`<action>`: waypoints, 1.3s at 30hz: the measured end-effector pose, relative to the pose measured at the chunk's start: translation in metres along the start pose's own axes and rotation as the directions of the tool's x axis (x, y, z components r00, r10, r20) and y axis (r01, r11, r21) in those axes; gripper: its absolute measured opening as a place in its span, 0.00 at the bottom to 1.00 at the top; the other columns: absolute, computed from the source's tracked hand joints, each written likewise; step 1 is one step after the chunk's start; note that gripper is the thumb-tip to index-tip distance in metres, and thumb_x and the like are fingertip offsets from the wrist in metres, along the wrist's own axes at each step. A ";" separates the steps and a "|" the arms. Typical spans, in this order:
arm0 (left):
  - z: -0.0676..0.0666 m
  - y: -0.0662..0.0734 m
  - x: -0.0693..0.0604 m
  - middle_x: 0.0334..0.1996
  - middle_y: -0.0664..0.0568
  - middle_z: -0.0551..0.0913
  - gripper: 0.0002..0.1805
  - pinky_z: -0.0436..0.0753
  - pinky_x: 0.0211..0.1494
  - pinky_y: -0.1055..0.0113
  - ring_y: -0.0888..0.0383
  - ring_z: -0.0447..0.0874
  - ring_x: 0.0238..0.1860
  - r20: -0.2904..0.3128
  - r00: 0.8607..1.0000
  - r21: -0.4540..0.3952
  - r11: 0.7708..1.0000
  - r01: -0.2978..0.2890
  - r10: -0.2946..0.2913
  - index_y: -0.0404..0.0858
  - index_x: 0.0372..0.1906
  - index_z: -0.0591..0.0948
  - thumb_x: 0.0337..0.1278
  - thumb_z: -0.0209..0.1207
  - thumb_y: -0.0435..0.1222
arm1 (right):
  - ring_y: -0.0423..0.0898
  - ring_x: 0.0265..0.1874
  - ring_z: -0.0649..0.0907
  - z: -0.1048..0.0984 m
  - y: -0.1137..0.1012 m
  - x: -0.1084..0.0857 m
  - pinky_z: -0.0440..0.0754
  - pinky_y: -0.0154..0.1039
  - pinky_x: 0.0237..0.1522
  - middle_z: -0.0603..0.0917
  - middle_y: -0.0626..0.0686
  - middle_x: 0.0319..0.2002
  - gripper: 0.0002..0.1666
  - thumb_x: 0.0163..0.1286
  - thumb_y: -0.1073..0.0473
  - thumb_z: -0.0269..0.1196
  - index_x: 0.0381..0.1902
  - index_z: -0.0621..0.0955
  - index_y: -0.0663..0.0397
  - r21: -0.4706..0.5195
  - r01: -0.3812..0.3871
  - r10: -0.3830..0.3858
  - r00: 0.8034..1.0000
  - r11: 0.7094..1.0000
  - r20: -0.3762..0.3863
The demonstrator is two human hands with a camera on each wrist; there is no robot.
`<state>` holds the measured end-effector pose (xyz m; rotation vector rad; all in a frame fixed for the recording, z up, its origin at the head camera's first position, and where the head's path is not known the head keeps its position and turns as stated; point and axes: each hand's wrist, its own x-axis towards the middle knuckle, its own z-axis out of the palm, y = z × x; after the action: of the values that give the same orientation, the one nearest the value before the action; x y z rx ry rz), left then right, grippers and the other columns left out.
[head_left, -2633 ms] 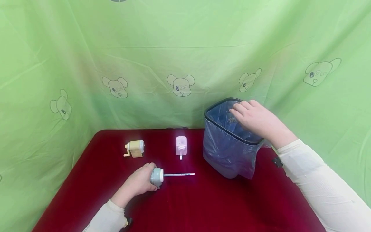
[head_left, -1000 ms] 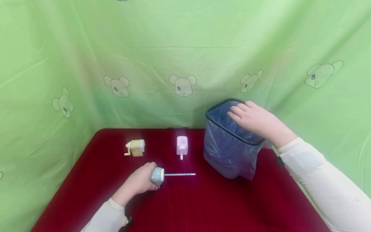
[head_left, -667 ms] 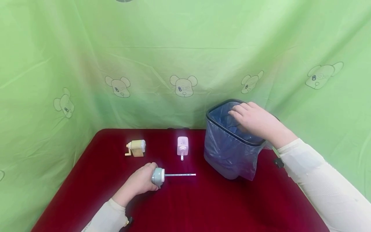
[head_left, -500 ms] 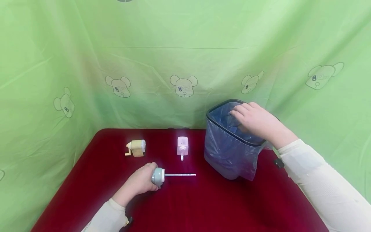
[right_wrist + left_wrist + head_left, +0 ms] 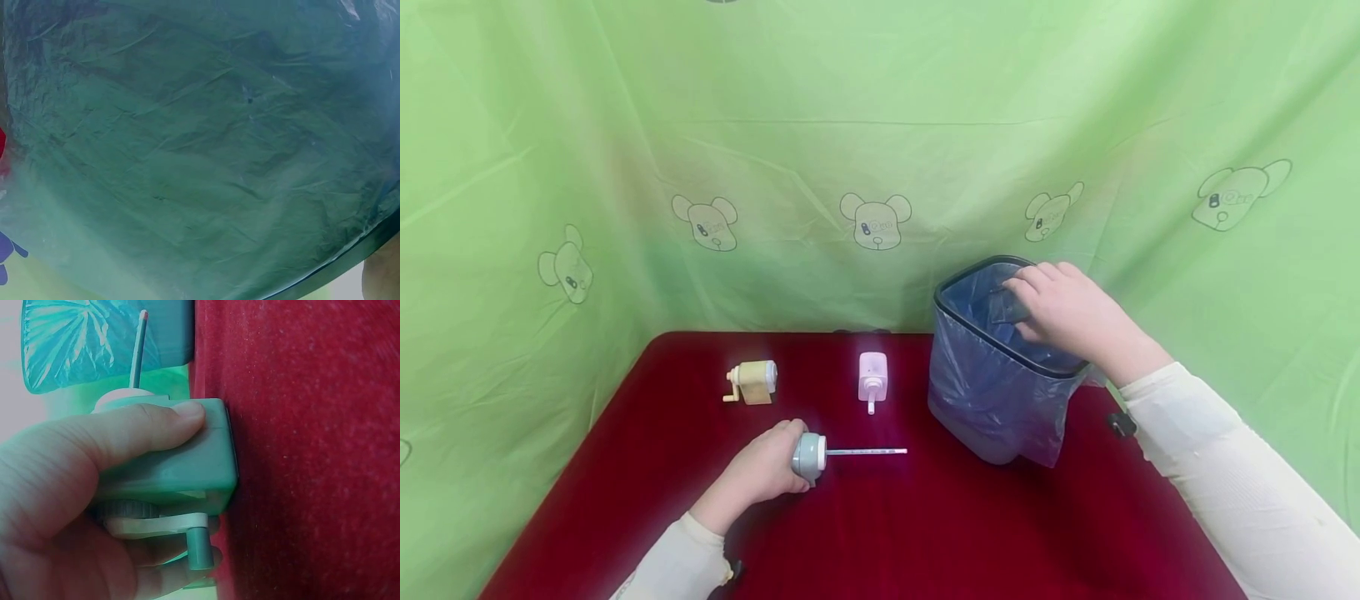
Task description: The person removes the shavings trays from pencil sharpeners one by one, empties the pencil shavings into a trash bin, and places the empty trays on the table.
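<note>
My left hand (image 5: pixel 767 467) grips a grey-green crank pencil sharpener (image 5: pixel 807 457) on its side. From its white front a pencil (image 5: pixel 867 452) sticks out to the right. In the left wrist view the thumb lies across the sharpener's body (image 5: pixel 181 456), and the crank handle (image 5: pixel 200 547) shows below, near the fingers. My right hand (image 5: pixel 1063 308) is over the mouth of a trash bin (image 5: pixel 992 400) lined with a bluish bag. Its fingers pinch a small see-through box, seemingly a shavings drawer (image 5: pixel 1006 307). The right wrist view is filled by the bag (image 5: pixel 187 156), hiding the drawer.
A yellow crank pencil sharpener (image 5: pixel 754 382) stands at the back left of the red-covered table (image 5: pixel 880 533). At back centre is a pink one (image 5: pixel 872 379), with a short white piece pointing towards me. A green curtain (image 5: pixel 880 150) hangs behind the table.
Light brown bits, seen under my right hand earliest, no longer show there. That hand has turned and shifted slightly right, and the see-through drawer now shows more. My left hand stays put.
</note>
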<state>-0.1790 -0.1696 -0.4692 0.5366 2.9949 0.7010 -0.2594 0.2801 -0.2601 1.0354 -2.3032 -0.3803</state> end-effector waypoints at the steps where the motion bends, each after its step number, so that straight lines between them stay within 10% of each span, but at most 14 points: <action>1: 0.000 0.000 0.000 0.39 0.52 0.79 0.39 0.84 0.42 0.55 0.55 0.78 0.37 -0.001 1.000 0.000 1.000 0.000 0.000 0.41 0.51 0.77 0.26 0.86 0.40 | 0.62 0.48 0.83 0.000 0.000 0.000 0.79 0.58 0.50 0.84 0.63 0.49 0.36 0.51 0.55 0.75 0.55 0.79 0.68 0.003 -0.011 0.011 1.000 1.000 0.004; 20: -0.001 0.002 -0.001 0.40 0.53 0.80 0.39 0.85 0.43 0.54 0.54 0.79 0.38 -0.008 1.000 -0.011 1.000 0.004 -0.004 0.41 0.51 0.77 0.26 0.86 0.39 | 0.65 0.53 0.81 -0.006 -0.014 0.003 0.77 0.61 0.51 0.83 0.64 0.52 0.38 0.55 0.51 0.75 0.59 0.78 0.67 0.063 -0.228 0.224 0.972 0.972 0.064; 39: 0.000 0.002 0.000 0.39 0.53 0.79 0.39 0.85 0.42 0.56 0.55 0.78 0.37 -0.003 1.000 -0.002 1.000 0.008 -0.008 0.41 0.51 0.77 0.27 0.85 0.39 | 0.60 0.52 0.82 -0.005 -0.015 0.001 0.79 0.61 0.51 0.83 0.62 0.54 0.38 0.60 0.46 0.69 0.63 0.77 0.62 0.301 -0.581 0.516 0.812 0.756 0.273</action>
<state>-0.1782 -0.1683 -0.4685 0.5240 2.9966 0.7051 -0.2477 0.2696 -0.2633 0.4292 -2.7696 0.2314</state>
